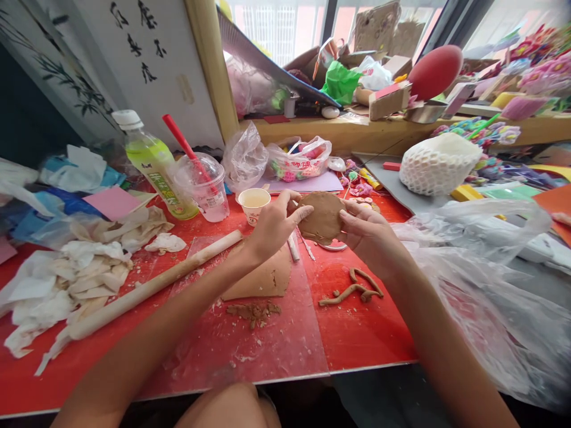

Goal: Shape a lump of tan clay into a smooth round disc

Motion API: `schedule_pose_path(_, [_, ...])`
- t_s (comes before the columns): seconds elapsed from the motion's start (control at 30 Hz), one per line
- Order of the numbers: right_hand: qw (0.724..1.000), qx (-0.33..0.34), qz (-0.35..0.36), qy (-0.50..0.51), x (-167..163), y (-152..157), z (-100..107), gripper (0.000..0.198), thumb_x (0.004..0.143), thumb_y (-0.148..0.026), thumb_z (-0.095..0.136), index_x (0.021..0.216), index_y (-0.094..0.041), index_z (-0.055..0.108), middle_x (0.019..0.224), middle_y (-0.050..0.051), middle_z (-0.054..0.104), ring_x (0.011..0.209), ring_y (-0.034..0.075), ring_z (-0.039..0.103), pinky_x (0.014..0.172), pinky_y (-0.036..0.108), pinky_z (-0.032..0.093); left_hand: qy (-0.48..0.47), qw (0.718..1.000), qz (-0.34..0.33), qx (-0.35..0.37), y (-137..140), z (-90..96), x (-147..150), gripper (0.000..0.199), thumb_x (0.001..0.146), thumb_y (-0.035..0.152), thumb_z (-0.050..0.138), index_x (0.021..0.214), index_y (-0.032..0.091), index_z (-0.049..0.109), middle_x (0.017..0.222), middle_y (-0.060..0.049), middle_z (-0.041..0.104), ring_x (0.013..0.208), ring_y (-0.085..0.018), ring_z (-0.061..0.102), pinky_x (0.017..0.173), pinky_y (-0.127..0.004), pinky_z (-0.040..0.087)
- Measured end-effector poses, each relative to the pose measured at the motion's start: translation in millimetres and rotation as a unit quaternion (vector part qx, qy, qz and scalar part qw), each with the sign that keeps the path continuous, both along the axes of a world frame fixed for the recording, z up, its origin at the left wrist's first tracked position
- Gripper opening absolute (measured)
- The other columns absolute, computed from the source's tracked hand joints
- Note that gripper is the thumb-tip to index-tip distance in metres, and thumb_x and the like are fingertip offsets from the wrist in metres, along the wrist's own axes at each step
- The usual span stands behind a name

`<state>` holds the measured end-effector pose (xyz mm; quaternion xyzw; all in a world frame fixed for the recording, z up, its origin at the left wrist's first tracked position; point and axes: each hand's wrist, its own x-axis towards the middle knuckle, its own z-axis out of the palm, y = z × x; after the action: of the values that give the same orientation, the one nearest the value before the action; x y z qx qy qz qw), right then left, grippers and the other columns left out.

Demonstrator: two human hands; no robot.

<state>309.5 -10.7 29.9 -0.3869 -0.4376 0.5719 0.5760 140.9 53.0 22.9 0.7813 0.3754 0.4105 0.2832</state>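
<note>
Frontmost, on the red worktop [370, 342], brown clay scraps [253, 312] on a translucent sheet [285, 353], with a bent clay coil [350, 292] to their right. Just beyond the scraps, a flat clay slab [263, 279], partly behind the left forearm. Farther, held up above the worktop, a round clay disc [322, 219], pinched at one side in the left grip [281, 217] and at the other in the right grip [363, 224], thumbs on the near face. Behind, a paper cup [252, 205]; farthest, a cluttered windowsill [366, 136].

A head-worn camera faces down across the table [366, 339].
</note>
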Motion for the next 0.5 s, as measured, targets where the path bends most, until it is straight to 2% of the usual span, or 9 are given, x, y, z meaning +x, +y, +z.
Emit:
schedule_pose_path(0.07, [1.0,-0.008,0.027,0.001,2,-2,3,0.027,0.081,-0.018,0.057,0.109,-0.02,0.06,0.119,0.005,0.061,0.096,0.015,0.062,0.078,0.025,0.053,0.009,1.0,0.014,0.006,2,1.0,-2,0.013,0.089,0.03,0.05,0.091,0.018,0.056,0.071,0.002,0.059,0.065,-0.01,0.054,0.062,-0.023,0.04])
schedule_pose_path(0.23, [0.997,-0.054,0.05,0.01,7,-4,7,0.042,0.072,-0.006,0.059,0.11,-0.021,0.059,0.118,0.004,0.062,0.101,0.016,0.062,0.085,0.027,0.052,0.049,0.998,0.031,0.018,4,6.3,-5,0.024,0.093,0.028,0.039,0.083,0.018,0.059,0.073,0.0,0.06,0.066,-0.011,0.053,0.066,-0.025,0.039])
schedule_pose_path(0.3, [0.997,-0.069,0.039,0.023,6,-2,5,0.041,0.072,-0.006,0.059,0.11,-0.02,0.059,0.116,0.004,0.063,0.1,0.016,0.062,0.087,0.027,0.052,0.039,0.999,0.016,-0.01,5,6.3,-5,0.025,0.093,0.029,0.038,0.085,0.017,0.059,0.073,0.0,0.061,0.066,-0.011,0.054,0.066,-0.025,0.04])
schedule_pose_path(0.4, [0.996,-0.076,0.014,0.034,5,2,1,0.029,0.078,-0.015,0.059,0.107,-0.018,0.061,0.115,0.006,0.064,0.1,0.016,0.062,0.088,0.027,0.052,-0.003,0.996,-0.03,-0.082,7,0.4,-2,0.027,0.091,0.038,0.043,0.095,0.017,0.059,0.082,-0.002,0.066,0.066,-0.011,0.058,0.065,-0.024,0.044])
schedule_pose_path(0.5, [0.996,-0.078,-0.008,0.036,1,3,-2,0.025,0.079,-0.021,0.061,0.104,-0.019,0.062,0.116,0.005,0.063,0.096,0.015,0.063,0.085,0.027,0.054,-0.064,0.985,-0.079,-0.137,9,-9.3,2,0.038,0.082,0.04,0.058,0.109,0.015,0.053,0.1,-0.008,0.067,0.082,-0.014,0.063,0.068,-0.024,0.049])
